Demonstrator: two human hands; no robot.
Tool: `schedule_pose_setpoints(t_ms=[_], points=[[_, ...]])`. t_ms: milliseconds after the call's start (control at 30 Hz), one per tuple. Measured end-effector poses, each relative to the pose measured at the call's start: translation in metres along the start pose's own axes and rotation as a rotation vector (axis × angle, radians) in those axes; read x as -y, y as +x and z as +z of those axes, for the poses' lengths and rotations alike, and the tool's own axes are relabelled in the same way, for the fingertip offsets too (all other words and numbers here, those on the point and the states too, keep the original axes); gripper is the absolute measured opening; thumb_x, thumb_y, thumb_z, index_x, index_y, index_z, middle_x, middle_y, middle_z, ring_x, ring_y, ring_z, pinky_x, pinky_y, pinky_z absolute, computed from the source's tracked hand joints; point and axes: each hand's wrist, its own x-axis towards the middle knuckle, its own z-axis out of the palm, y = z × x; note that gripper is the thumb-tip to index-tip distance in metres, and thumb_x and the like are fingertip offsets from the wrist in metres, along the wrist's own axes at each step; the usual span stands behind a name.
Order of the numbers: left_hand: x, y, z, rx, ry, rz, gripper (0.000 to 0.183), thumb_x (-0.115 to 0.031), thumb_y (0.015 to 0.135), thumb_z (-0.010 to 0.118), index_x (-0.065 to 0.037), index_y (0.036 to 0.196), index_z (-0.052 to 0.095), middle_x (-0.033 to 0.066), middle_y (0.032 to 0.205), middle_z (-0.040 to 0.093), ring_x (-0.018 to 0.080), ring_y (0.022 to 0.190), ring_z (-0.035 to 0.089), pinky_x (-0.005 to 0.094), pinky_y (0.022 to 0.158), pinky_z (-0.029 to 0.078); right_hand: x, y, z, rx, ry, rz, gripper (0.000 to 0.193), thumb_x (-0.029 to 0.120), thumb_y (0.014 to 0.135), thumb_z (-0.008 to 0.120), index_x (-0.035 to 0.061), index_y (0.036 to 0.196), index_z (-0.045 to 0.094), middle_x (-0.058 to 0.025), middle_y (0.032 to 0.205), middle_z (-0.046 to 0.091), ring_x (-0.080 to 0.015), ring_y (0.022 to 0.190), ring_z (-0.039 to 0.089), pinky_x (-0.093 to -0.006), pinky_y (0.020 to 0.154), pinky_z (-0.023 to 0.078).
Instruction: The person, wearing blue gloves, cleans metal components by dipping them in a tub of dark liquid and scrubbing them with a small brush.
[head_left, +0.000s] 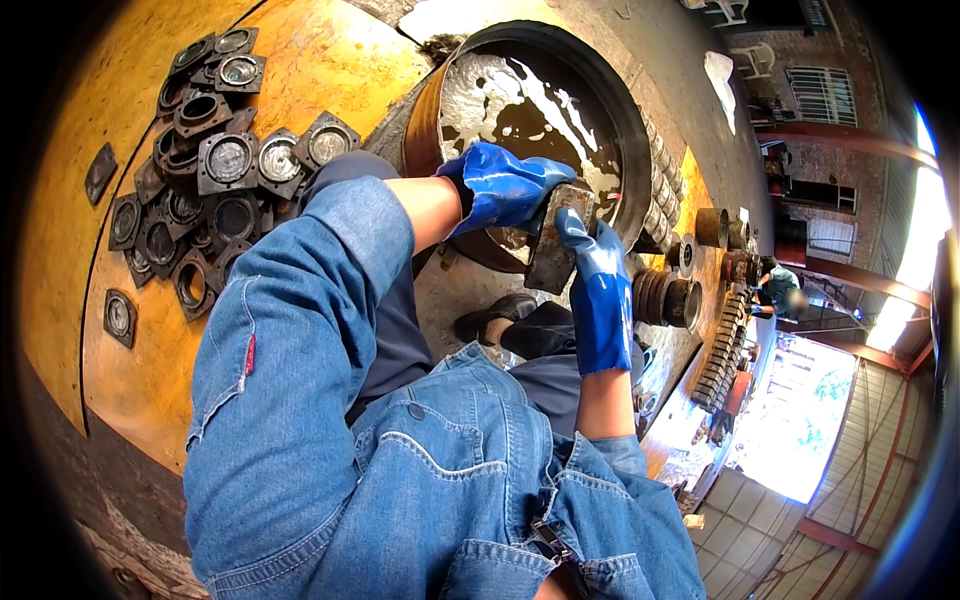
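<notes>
Both hands wear blue rubber gloves. Over the near rim of a big round metal tub, they hold a dark, worn, square-edged metal plate, tilted. My left hand is closed at the plate's upper left edge, its fingertips partly hidden. My right hand grips the plate from the right, with its thumb over the face. Dark liquid with bright patches on its surface fills part of the tub behind the gloves.
To the left, a heap of square metal flanges with round centres lies on yellow sheeting. Ribbed metal cylinders and stacked ring parts stand on the right. A shoe shows below the tub. Another person is far off right.
</notes>
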Motion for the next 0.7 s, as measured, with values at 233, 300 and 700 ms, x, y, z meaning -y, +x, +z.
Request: schedule_pose_setpoints(t_ms=[233, 300, 700], points=[[-0.062, -0.049, 0.005, -0.104, 0.638, 0.123, 0.034, -0.023, 0.107, 0.060, -0.013, 0.139, 0.066, 0.0100, 0.131, 0.073, 0.0218, 0.117, 0.072, 0.0310, 0.099, 0.057, 0.002, 0.004, -0.004, 0.064, -0.015, 0.061, 0.088, 0.056, 0.090, 0.080, -0.0090, 0.145, 0.056, -0.0141, 0.120, 0.070, -0.0226, 0.105, 0.062, -0.0331, 0.097, 0.048], [-0.059, -0.049, 0.004, -0.130, 0.732, 0.201, 0.035, -0.023, 0.105, 0.063, -0.013, 0.139, 0.066, 0.0098, 0.131, 0.073, 0.0221, 0.117, 0.072, 0.0316, 0.099, 0.057, 0.003, 0.002, -0.003, 0.035, -0.008, 0.038, 0.087, 0.055, 0.090, 0.080, -0.0080, 0.145, 0.056, -0.0140, 0.121, 0.070, -0.0223, 0.107, 0.062, -0.0330, 0.097, 0.048], [-0.040, -0.028, 0.004, -0.098, 0.535, 0.097, 0.032, -0.021, 0.103, 0.066, -0.012, 0.133, 0.069, 0.0110, 0.125, 0.074, 0.0230, 0.113, 0.073, 0.0328, 0.096, 0.057, 0.026, -0.012, -0.004, 0.069, -0.085, 0.090, 0.081, 0.055, 0.098, 0.069, -0.0064, 0.148, 0.054, -0.0246, 0.133, 0.067, -0.0308, 0.125, 0.062, -0.0371, 0.109, 0.045]])
